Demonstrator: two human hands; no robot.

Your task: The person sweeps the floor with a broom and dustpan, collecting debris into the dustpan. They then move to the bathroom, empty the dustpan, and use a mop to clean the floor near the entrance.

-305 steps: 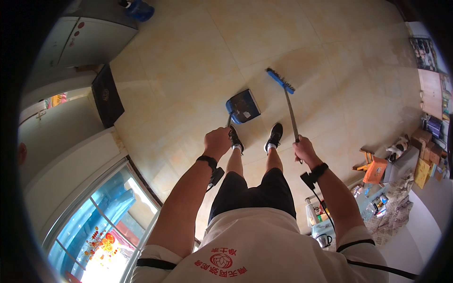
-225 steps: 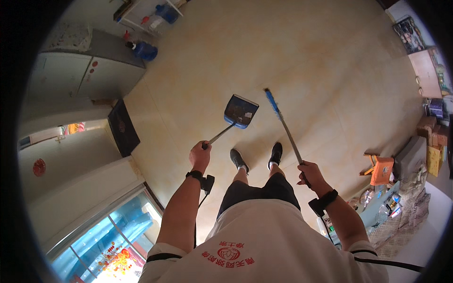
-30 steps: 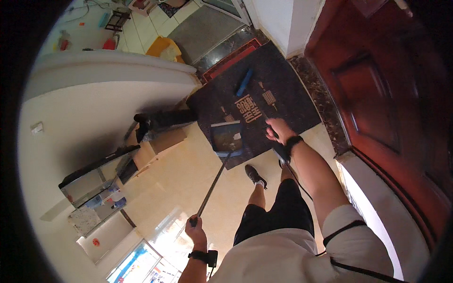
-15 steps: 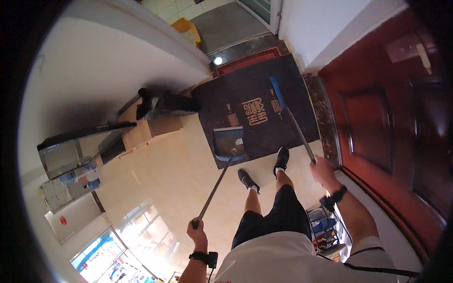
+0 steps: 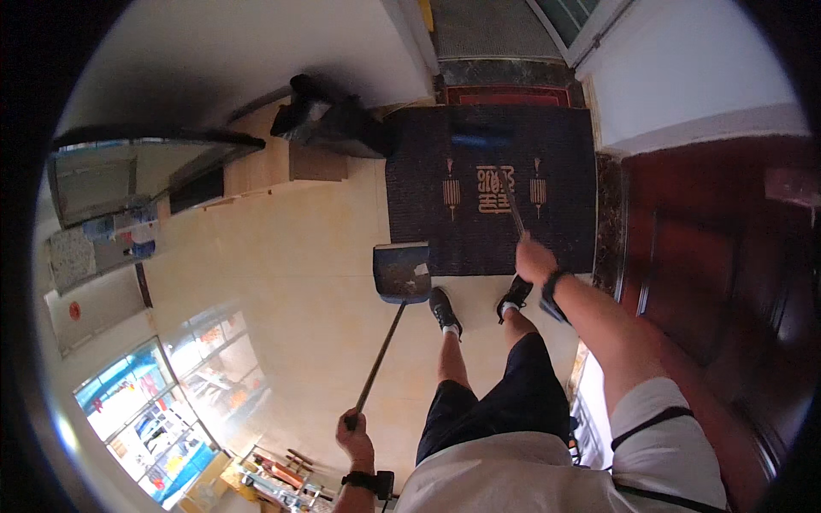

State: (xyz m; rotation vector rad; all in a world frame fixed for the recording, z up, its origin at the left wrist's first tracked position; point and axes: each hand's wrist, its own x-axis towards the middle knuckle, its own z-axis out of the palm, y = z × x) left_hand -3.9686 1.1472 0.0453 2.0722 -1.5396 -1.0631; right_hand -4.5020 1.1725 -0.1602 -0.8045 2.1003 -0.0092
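My left hand (image 5: 354, 434) is closed round the top of a long handle. At that handle's far end is a dark blue dustpan (image 5: 395, 285), resting at the near left corner of a dark doormat (image 5: 564, 235), with a pale scrap and some debris in it. My right hand (image 5: 537, 259) grips a broom (image 5: 515, 214) by its thin stick, my arm stretched out over the mat's near right part. The blue broom head, smeared by motion, is over the mat's far side. Beige lettering and lantern shapes decorate the mat.
A dark red door (image 5: 693, 248) stands to the right. Black bags (image 5: 342, 124) rest on a cardboard box (image 5: 316, 162) along the left wall, beside a dark-framed glass cabinet (image 5: 103, 184). My black shoes (image 5: 445, 309) are at the mat's near edge. A doorway threshold (image 5: 505, 72) lies beyond.
The broom head has swung leftward across the mat's far side, and my right hand has reached forward. The dustpan has shifted off the mat to its corner. My view has turned.
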